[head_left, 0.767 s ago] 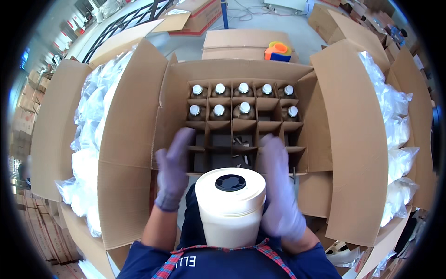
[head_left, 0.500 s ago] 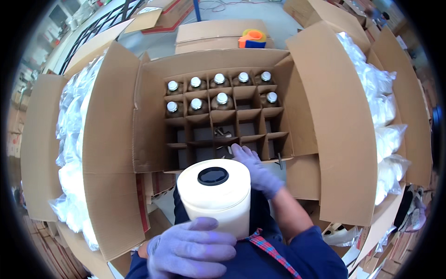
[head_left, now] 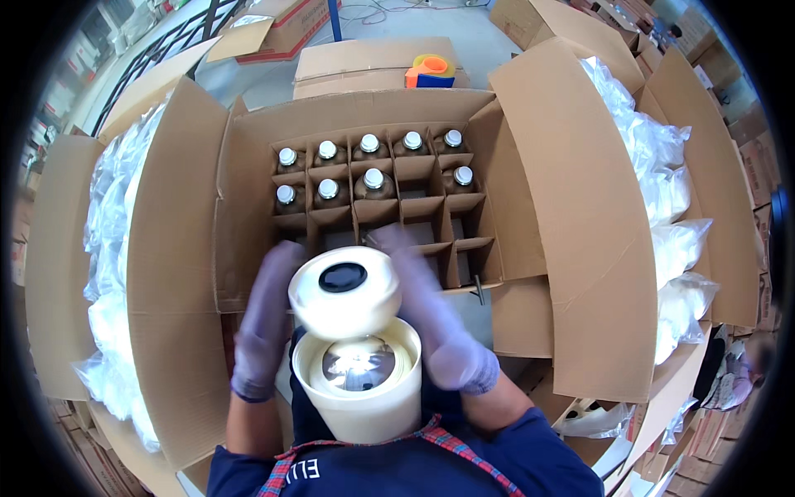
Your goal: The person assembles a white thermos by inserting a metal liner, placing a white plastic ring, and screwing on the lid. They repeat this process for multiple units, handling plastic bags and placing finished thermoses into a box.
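Note:
A cream-white round tub [head_left: 358, 414] stands before my body, its top uncovered. Inside it a shiny silver disc-like surface [head_left: 358, 364] reflects the light. Above the tub, tilted, is its white lid [head_left: 346, 308] with a black oval centre. My left hand [head_left: 269, 311], gloved in pale purple, lies along the lid's left side, fingers pointing away from me. My right hand [head_left: 431, 323], in a like glove, presses the lid's right side and is smeared by motion. The lid is held between both hands.
Beyond my hands, an open carton [head_left: 356, 103] with cardboard dividers holds several silver-capped bottles [head_left: 373, 180] in its far two rows. Cartons of clear plastic-wrapped items [head_left: 116, 240] flank it left and right. An orange tape dispenser [head_left: 431, 70] sits on a closed box behind.
The lid has come up off the tub, baring the silver surface inside. My left hand has moved from the tub's front to the lid's left side; my right hand has drawn in to its right side.

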{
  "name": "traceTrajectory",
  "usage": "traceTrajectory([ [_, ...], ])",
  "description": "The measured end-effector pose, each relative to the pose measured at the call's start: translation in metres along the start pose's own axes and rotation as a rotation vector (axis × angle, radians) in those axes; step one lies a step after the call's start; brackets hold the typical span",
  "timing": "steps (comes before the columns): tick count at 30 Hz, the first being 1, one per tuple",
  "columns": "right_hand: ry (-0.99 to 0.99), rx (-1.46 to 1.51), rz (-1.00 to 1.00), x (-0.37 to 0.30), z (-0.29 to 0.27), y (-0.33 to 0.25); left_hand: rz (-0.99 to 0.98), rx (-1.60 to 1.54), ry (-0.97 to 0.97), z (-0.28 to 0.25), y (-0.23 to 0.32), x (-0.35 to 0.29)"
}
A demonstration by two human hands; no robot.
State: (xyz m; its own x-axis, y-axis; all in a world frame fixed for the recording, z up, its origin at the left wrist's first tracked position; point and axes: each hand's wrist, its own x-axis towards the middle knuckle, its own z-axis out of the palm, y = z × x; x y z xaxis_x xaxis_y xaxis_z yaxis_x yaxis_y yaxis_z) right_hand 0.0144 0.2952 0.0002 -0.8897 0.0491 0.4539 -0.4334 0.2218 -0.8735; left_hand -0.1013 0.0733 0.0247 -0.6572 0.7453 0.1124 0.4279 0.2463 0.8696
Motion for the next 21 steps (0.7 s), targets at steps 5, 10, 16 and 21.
traceTrajectory([
  [5,0.026,0.83,0.487,0.083,0.019,0.034,-0.132,-1.004,-0.053,0.016,-0.023,0.058],
  [10,0.429,0.04,0.381,0.093,-0.025,0.092,-0.26,-0.936,0.197,0.012,-0.084,0.057],
  [16,0.288,0.254,0.543,0.006,-0.042,0.026,-0.201,-0.886,-0.038,0.016,-0.086,-0.041],
  [21,-0.458,-0.187,0.304,0.029,0.0,-0.053,-0.284,-0.813,-0.14,0.038,-0.047,-0.064],
])
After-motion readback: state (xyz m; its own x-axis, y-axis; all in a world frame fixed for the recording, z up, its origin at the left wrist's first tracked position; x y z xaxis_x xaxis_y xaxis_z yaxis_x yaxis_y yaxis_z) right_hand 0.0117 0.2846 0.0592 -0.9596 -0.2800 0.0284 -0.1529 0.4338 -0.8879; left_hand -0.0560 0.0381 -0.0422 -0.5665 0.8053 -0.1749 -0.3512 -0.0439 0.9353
